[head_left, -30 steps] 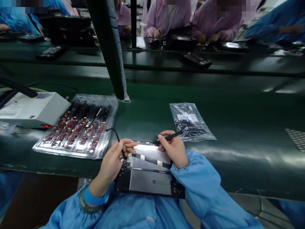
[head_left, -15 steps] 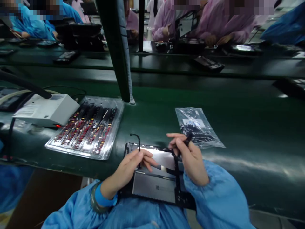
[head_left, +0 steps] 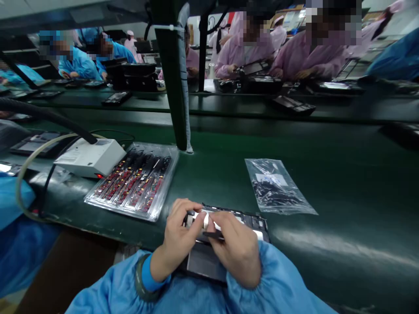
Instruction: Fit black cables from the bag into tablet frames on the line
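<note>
Head: fingers point(head_left: 188, 206) near device edge point(head_left: 249, 216)

Site: electronics assembly workshop. Evidence: long green bench point(head_left: 343, 187); opened flat device point(head_left: 204, 261) at six o'clock; tray point(head_left: 170, 163) of electronic parts point(head_left: 131, 183) near nine; blue-smocked workers point(head_left: 77, 63) at ten; pink-smocked workers point(head_left: 242, 54) toward one.

We saw the flat, black-framed device point(head_left: 203, 261) lying at the near edge of the bench point(head_left: 330, 196), its grey panel face-up and partly hidden. Over its far half we saw a small whitish piece point(head_left: 206, 220), with a slim dark tool point(head_left: 212, 234) held nearly level just beside it.
</note>
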